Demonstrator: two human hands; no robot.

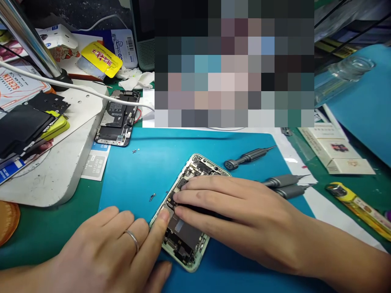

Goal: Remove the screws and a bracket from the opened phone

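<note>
An opened smartphone with a pale green frame lies tilted on the blue mat, its inner parts exposed. My left hand steadies its left side, the index fingertip pressed on the inside near the edge. The other left fingers are curled, one with a ring, and the thumb is beside the lower edge. Stretched out across the phone is my right hand, its fingertips on the inner parts near the left edge. Its thumb is hidden. Small metal parts lie left of the phone.
Screwdrivers lie right of the phone. A second opened phone rests at the mat's far left, near a white platform. A yellow cutter and a cigarette box are right. A white cable crosses left. The upper middle is pixelated.
</note>
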